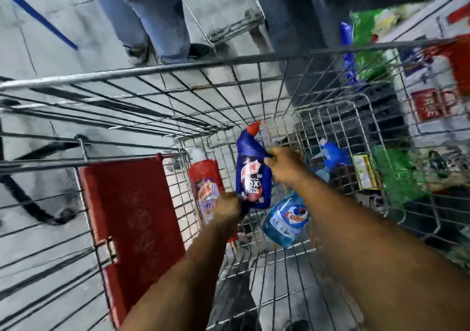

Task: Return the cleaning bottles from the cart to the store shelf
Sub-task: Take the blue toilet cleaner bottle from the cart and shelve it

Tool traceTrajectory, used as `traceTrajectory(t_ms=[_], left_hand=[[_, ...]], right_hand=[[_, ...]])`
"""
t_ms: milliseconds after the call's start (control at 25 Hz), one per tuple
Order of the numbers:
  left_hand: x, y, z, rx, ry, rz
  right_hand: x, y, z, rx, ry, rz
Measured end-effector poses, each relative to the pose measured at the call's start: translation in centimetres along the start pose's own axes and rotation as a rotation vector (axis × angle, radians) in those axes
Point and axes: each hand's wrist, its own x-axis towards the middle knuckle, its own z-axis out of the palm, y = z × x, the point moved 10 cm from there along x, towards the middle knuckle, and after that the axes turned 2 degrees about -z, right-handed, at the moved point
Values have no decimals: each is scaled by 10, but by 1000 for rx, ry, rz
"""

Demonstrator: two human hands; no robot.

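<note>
Both my arms reach down into a wire shopping cart (157,71). My right hand (284,165) is closed around the neck of a dark blue cleaner bottle (250,175) with a red cap, held above the cart floor. My left hand (227,210) grips the bottom end of that same bottle. A red bottle (206,185) with a white cap stands against the cart's left wall. A light blue spray bottle (286,220) lies on the cart floor under my right forearm, and another blue bottle (330,156) lies further right.
A red plastic child-seat flap (132,211) lies at the cart's near left. A person in jeans (152,17) stands beyond the cart beside a second cart (229,30). Store shelves (419,81) with green and blue packs run along the right. A small box (363,171) sits low there.
</note>
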Motion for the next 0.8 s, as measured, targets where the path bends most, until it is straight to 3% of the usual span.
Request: traceTrajectory(t_ms=[160,280,480,800], left_hand=[[-20,-13,24,-985,19,-304],[-29,-5,21,-1278,51,-239],[-74,20,-10,-1183,125,-30],[-204,140,-105,-882,98,435]], right_hand=[[-10,-6,15,75,-19,-26],[-9,-5,10,225,-65,-24],[-69,-20,-42,566,-96,-72],[-249,-22,-178,864,268,-395]])
